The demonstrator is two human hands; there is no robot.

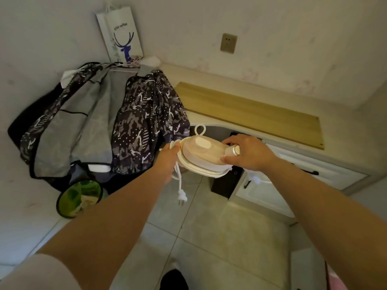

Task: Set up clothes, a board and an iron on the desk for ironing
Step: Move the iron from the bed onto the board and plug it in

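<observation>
Behind right hand (249, 153), iron (204, 155) handle hidden, cord (179, 181) dangling

The only readable print stands on the white paper bag (119, 34) hanging on the wall above the patterned jacket (144, 122): a small dark line whose second word reads "coffee", the first word too blurred to make out. Below that line on the same bag is a blue deer-head emblem with antlers. No other text, number or brand can be read.
</observation>
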